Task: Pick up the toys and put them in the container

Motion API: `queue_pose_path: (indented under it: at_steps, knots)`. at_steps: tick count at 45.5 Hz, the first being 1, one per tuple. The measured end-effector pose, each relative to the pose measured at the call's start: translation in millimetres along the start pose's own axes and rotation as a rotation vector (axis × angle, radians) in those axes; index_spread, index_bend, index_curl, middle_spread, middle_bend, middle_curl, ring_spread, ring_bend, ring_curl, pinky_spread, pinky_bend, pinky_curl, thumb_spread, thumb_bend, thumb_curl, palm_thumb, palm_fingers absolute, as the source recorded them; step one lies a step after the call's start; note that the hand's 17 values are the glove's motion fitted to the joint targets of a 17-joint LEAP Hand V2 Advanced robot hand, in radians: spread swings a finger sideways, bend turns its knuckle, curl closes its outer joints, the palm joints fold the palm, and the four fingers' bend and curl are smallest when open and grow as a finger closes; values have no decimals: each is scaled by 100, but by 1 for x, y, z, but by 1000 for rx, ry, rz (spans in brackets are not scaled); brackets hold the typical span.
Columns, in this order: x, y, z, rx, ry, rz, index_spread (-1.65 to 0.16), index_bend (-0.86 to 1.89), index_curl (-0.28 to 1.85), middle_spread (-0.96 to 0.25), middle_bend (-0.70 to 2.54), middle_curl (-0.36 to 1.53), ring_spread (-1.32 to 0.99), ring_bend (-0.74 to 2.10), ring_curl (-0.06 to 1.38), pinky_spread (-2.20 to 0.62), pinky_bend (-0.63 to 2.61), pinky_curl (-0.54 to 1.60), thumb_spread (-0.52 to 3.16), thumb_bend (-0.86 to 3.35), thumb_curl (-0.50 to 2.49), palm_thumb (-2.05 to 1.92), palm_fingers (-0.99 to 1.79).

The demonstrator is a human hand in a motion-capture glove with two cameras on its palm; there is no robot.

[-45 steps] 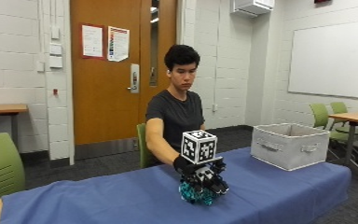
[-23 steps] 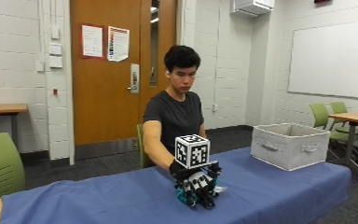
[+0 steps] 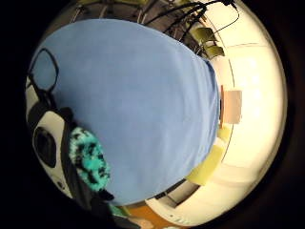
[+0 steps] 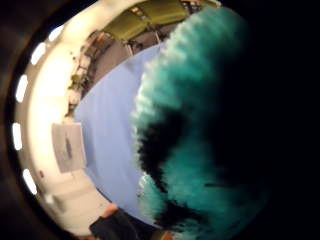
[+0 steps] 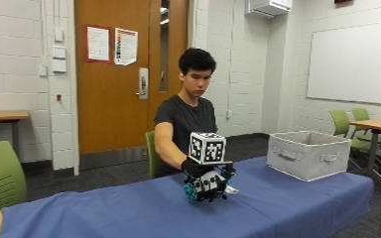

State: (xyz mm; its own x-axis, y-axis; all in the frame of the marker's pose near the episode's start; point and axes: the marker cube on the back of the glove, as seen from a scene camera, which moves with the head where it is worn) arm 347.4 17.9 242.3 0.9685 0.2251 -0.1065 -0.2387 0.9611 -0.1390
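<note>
Teal toy (image 5: 192, 191) with black patches, fuzzy, caught in the grip of the gloved right hand (image 5: 207, 182), fingers curled around it. Fills most of the thumb-side palm view (image 4: 195, 135), so right against the palm; shows as a teal tuft beside the glove in the little-finger-side view (image 3: 88, 160). Seems lifted just clear of the blue tabletop (image 5: 144, 213), though contact underneath cannot be ruled out from the outside view.

Outward from the toy: blue cloth spreading on every side, no other toys visible near it. Pale fabric container (image 5: 308, 153) with a side handle standing on the same tabletop, well apart from the toy, toward the end nearer the whiteboard. Open top, inside not visible.

Step in hand, by judgement: pickup done or nearly so, carry to the container not yet begun. Next move calls for raising the toy high enough to clear the container's rim, travelling across the cloth toward it, stopping over the opening, then uncurling the fingers to drop the toy inside.
</note>
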Motion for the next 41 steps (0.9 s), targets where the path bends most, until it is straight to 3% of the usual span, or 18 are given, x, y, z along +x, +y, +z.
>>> queue_pose_path:
  at_steps: [6, 19, 30, 41]
  knots:
    - [-15, 3, -26, 13, 24, -14, -38, 12, 77, -40, 70, 58, -44, 115, 50, -45, 72, 36, 88, 23, 55, 65, 122]
    - [-74, 1, -119, 114, 17, -69, -44, 11, 91, -38, 95, 69, -38, 132, 55, -48, 77, 38, 79, 24, 68, 69, 116]
    - [-182, 8, -216, 225, -14, -190, -47, 11, 106, -37, 101, 72, -36, 138, 55, -48, 81, 39, 76, 23, 76, 69, 111]
    - [-313, 31, -264, 294, -93, -373, -49, 10, 119, -36, 103, 73, -35, 141, 54, -48, 83, 40, 75, 22, 84, 68, 108]
